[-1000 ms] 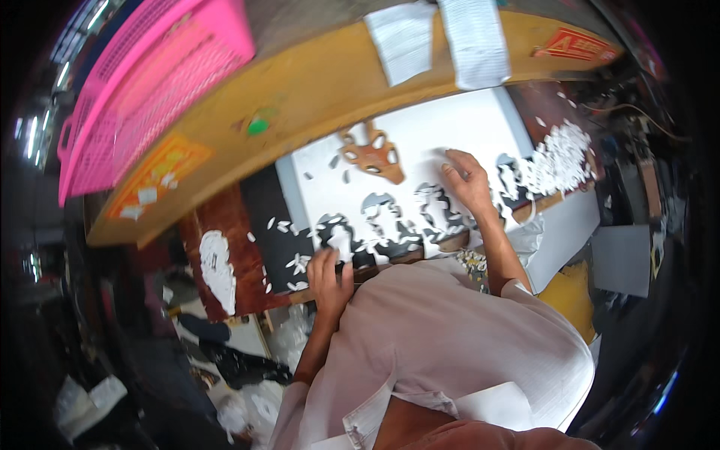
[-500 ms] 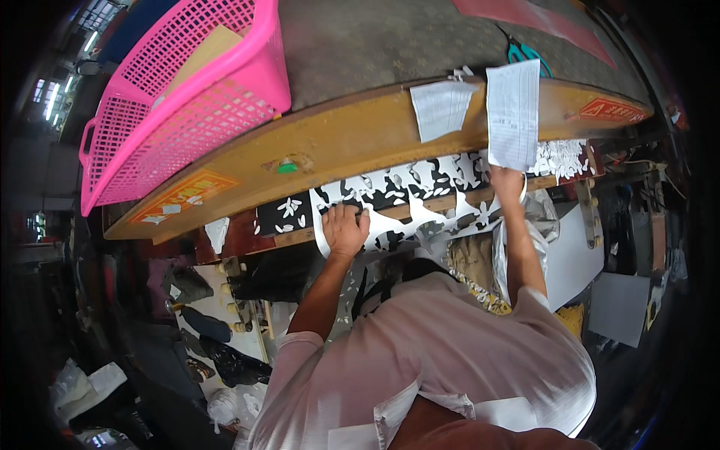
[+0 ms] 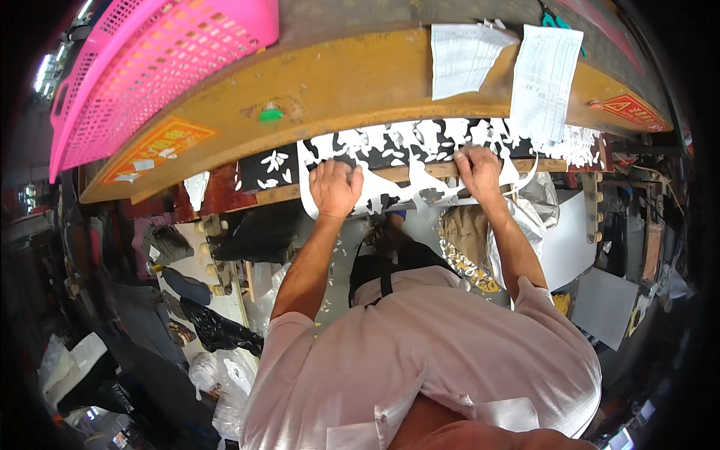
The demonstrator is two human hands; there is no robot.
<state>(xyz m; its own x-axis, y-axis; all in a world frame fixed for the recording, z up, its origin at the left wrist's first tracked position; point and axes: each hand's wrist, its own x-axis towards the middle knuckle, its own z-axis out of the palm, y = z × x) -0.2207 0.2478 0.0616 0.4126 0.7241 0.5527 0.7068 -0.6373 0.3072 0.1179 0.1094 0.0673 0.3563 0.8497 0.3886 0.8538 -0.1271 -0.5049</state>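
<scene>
A white sheet [image 3: 424, 178] full of cut-out holes lies on a black work surface [image 3: 251, 171], its near edge hanging over a wooden strip. My left hand [image 3: 335, 189] rests flat on the sheet's left end, fingers side by side and thumb apart. Farther right, my right hand [image 3: 481, 174] has its fingers bent over the near part of the sheet; their tips are partly hidden. Small white oval pieces [image 3: 274, 160] are scattered left of the sheet. A heap of similar pieces [image 3: 581, 146] lies beyond its right end.
A wide yellow beam [image 3: 360, 82] spans the work just beyond my hands, with a green button [image 3: 270, 114] on its front. Two paper slips [image 3: 469, 64] hang over it. A pink basket [image 3: 176, 79] stands far left; teal-handled scissors [image 3: 556, 22] lie far right.
My right hand has come left and nearer, out from beside the hanging paper, onto the sheet. My left hand stays at the sheet's left end. The whole view has shifted.
</scene>
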